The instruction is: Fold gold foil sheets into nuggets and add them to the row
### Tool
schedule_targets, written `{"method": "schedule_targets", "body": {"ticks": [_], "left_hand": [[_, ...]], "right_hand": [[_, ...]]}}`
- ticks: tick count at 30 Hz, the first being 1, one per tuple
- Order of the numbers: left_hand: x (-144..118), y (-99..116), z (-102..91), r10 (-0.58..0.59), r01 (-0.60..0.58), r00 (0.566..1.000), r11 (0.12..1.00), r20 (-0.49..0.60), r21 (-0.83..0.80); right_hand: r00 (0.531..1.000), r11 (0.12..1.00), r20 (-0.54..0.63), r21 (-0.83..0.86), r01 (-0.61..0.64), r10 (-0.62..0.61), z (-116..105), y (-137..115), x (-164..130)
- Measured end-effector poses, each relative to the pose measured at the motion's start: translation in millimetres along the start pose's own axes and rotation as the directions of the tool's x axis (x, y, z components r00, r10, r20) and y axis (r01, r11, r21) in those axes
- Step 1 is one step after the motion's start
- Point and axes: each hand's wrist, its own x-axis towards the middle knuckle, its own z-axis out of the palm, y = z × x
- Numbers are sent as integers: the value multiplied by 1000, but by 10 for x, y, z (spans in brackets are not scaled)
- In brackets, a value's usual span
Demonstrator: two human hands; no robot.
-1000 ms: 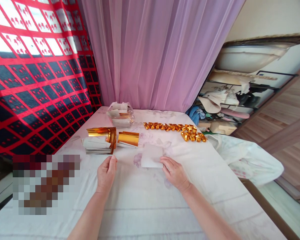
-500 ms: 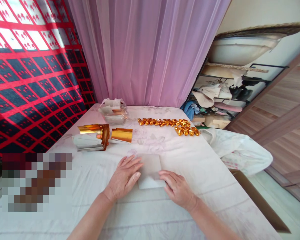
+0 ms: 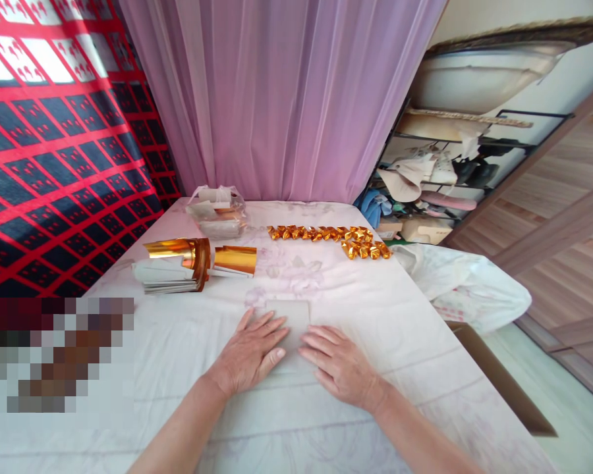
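We could not make out the pixelated patch (image 3: 64, 355) at the left, and the view cut off our forearms (image 3: 410, 421) below. Our left grip (image 3: 250, 352) and right grip (image 3: 344, 365) hid the sides of the paper (image 3: 293, 317), and its near edge blended into the pale surface (image 3: 261, 434). The paper lay flat between them, both grips released, outstretched fingers (image 3: 275, 326) resting on it from either side

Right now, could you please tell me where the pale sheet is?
In the head view, the pale sheet lies below centre on the cloth, between the left hand and the right hand.
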Motion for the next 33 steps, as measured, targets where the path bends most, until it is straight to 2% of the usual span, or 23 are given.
{"method": "schedule_targets", "body": {"ticks": [3,5,9,11,13,15,19,22,33], "left_hand": [[-24,19,-18,6,-6,1000,1000,2,1],[-46,44,-54,-11,11,1000,1000,22,-13],[-88,68,-134,-19,23,999,995,39,-98],[-94,50,-143,-23,23,1000,989,3,-148],[-85,16,-117,-42,33,998,983,-48,-180],[-66,-20,-60,-77,55,991,982,-113,-181],[-37,-63,81,-155,120,947,983,-280,-140],[-36,-57,134,-144,115,927,988,-347,-102],[-64,50,64,-46,108,943,979,-331,173]], "right_hand": [[1000,999,-19,54,6,-5,-5,-4,-7],[999,994,-39,100,-31,35,-4,10,-2],[974,966,7,131,-224,225,-26,67,95],[933,926,68,117,-359,354,-40,105,195],[872,869,120,98,-485,474,-41,148,311],[821,822,140,63,-566,554,-21,191,418],[781,791,165,11,-612,602,54,252,541],[774,788,174,-18,-615,609,90,270,564],[720,740,188,-70,-669,668,108,197,616]]}}
